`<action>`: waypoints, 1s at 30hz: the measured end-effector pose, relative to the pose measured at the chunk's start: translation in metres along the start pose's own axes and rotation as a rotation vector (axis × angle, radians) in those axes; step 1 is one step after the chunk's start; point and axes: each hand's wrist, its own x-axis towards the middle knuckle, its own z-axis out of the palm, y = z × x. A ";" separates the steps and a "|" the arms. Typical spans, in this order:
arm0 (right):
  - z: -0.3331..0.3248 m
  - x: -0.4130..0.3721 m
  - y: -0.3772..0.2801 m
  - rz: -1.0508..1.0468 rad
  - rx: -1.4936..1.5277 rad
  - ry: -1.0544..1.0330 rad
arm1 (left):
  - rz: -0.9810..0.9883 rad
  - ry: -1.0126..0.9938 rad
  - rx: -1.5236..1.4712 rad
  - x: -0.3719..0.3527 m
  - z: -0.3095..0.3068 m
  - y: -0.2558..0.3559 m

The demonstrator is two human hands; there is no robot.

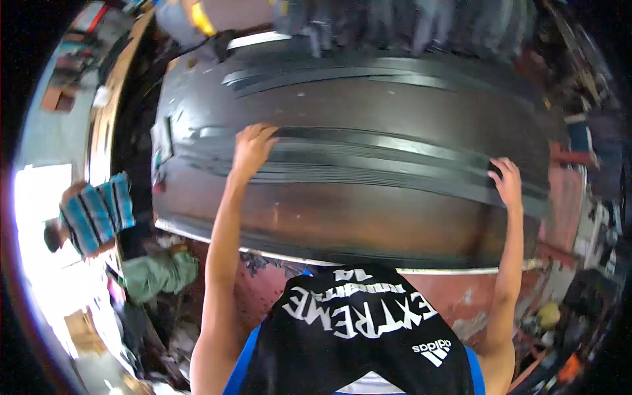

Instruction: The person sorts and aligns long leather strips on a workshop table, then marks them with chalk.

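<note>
Long, thin dark strips (368,172) lie side by side across the table in a loose stack. My left hand (253,150) is over the left part of the stack, its fingers bent and closed at the upper strip (382,139). Toward the right end of that strip, my right hand (507,183) has its fingers curled over the edge, fingertips and thumb a little apart. Between my two hands the strip runs nearly straight, with a shiny grey band along it.
The broad dark table (355,214) has a pale front edge close to my body. More strips (329,76) lie toward its far side, with dark hanging items (421,26) beyond. On the left is a person in a striped shirt (99,214). Clutter surrounds the right side.
</note>
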 end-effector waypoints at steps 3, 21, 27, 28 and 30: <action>-0.005 0.003 0.001 -0.019 -0.001 -0.048 | 0.002 -0.055 0.019 0.010 0.010 -0.001; -0.089 -0.045 0.013 0.364 -0.049 -0.072 | -0.170 -0.296 0.086 -0.026 -0.084 -0.057; -0.126 -0.109 -0.088 0.398 -0.127 0.157 | -0.592 -0.236 -0.248 -0.115 -0.211 -0.025; -0.127 -0.118 -0.107 0.368 -0.118 0.105 | -0.544 -0.289 -0.186 -0.133 -0.224 -0.035; -0.110 -0.138 -0.121 0.197 -0.303 0.126 | -0.326 -0.271 -0.172 -0.191 -0.210 -0.107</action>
